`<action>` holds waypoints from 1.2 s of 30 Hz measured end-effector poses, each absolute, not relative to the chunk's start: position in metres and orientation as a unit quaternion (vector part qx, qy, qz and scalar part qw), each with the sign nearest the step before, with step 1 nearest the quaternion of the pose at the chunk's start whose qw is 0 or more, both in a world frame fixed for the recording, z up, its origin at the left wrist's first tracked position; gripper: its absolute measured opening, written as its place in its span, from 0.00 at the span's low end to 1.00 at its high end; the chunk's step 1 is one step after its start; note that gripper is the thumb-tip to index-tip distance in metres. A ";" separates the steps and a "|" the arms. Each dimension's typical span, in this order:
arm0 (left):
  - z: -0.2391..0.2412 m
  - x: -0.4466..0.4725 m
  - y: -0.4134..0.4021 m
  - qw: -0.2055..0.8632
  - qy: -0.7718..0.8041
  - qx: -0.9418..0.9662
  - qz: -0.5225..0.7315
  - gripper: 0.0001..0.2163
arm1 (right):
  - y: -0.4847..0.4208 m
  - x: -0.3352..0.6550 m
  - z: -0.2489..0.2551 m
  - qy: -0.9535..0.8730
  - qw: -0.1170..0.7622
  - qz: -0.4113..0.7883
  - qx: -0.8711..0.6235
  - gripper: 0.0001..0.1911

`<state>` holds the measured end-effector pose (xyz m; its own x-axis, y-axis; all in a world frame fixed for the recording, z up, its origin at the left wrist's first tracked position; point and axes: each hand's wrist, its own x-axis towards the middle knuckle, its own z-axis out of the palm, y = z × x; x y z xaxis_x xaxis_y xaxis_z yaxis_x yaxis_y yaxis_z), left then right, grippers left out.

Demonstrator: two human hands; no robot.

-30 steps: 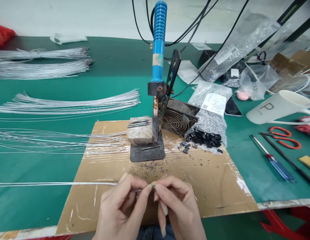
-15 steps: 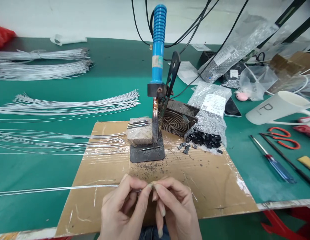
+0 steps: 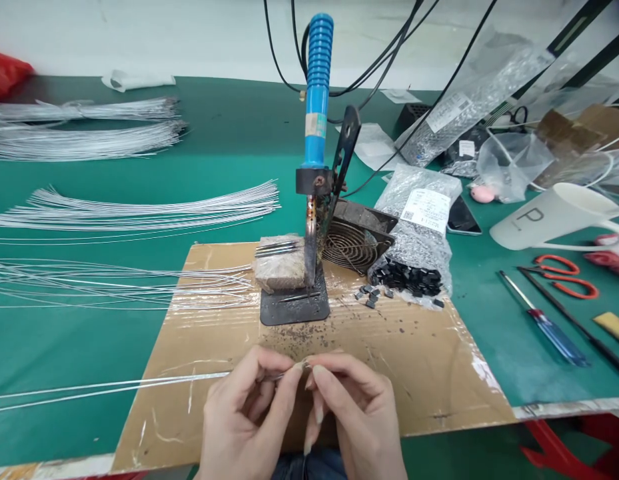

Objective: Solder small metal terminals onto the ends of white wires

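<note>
My left hand is closed in a pinch around two thin white wires, which trail off to the left edge. My right hand is pinched too, its thumb and forefinger meeting my left fingertips at the wires' end. Whatever small piece sits between the right fingertips is mostly hidden. Beyond both hands, a blue-handled soldering iron stands upright in a metal holder, tip down beside a wrapped block with several thin metal pieces on top. Both hands are over a cardboard sheet.
White wires lie left of the block, with a wire bundle farther back. Right of the iron are a round-grilled fan and a bag spilling small black pieces. A screwdriver, scissors and mug lie right.
The two wires have spread apart at the left, one end dropping lower. My hands keep their pinch near the same place, the right fingers shifting slightly.
</note>
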<state>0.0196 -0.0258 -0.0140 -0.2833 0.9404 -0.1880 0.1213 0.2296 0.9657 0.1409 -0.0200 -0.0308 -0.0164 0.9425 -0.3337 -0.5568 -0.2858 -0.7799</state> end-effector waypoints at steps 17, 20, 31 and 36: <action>-0.023 0.016 -0.028 0.400 0.647 0.451 0.467 0.08 | -0.020 0.140 -0.035 -0.224 0.559 0.683 -0.413 0.08; -0.023 0.016 -0.028 0.387 0.646 0.466 0.464 0.08 | -0.019 0.141 -0.035 -0.214 0.558 0.695 -0.400 0.09; -0.028 0.005 -0.028 0.340 0.613 0.558 0.444 0.04 | -0.015 0.153 -0.033 -0.211 0.510 0.746 -0.373 0.12; -0.026 0.000 -0.027 0.335 0.590 0.597 0.428 0.05 | -0.011 0.161 -0.029 -0.235 0.470 0.760 -0.382 0.14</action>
<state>0.0002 -0.0270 -0.0260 -0.0627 0.9913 0.1160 0.4171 -0.0796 0.9054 0.1609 -0.0106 -0.0290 -0.2662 0.8941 -0.3601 -0.5355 -0.4478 -0.7161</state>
